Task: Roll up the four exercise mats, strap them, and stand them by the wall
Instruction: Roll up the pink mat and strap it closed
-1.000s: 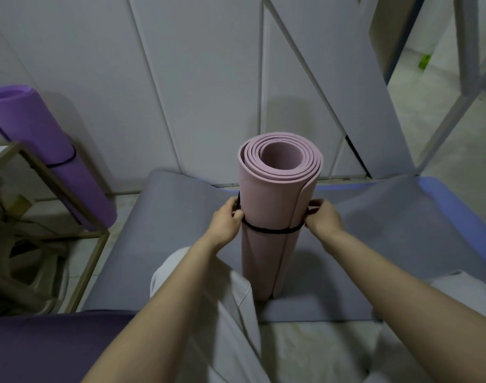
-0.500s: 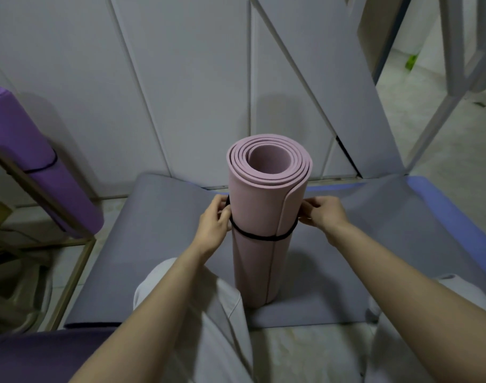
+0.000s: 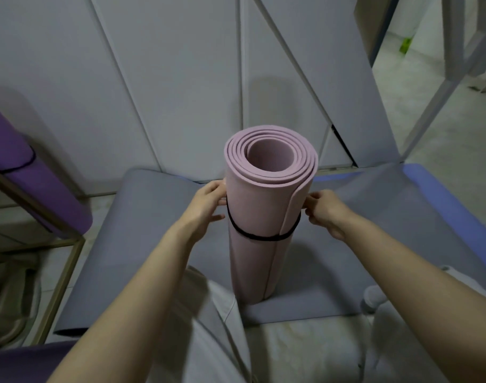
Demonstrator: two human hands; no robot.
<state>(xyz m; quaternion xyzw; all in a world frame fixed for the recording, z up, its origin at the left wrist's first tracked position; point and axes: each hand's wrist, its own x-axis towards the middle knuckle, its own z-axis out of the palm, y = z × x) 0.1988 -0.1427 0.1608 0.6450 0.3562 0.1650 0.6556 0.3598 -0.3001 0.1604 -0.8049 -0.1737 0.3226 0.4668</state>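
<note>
pink mat upright and banded, both hands at the strap

the pale pink foam exercise mat (image 3: 264,230) is rolled into a tight cylinder and stands on end in the middle of my view. its open top shows the spiral of layers around a hollow core. the loose outer edge runs down the right front of the roll as a long seam. a thin black elastic strap (image 3: 260,238) circles the roll a little above mid-height, dipping lowest at the front and rising toward both sides.

the left hand (image 3: 206,203) is at the roll's left side, level with the strap. its fingers reach round the far side and the thumb points at the near side, so it holds the roll between them. the right hand (image 3: 326,210) is at the right side, where the strap climbs over the loose edge. its fingers are curled against that edge, and i cannot tell whether they pinch the strap or only press the mat. both forearms stretch straight out from me.

the roll stands on a flat grey mat (image 3: 142,230) spread on the floor, its far end meeting the white panelled wall (image 3: 181,78). a blue mat (image 3: 441,194) shows beside the grey one on the right. at far left a rolled purple mat (image 3: 29,189) with its own black band leans by the wall behind a gold metal frame (image 3: 59,275).
</note>
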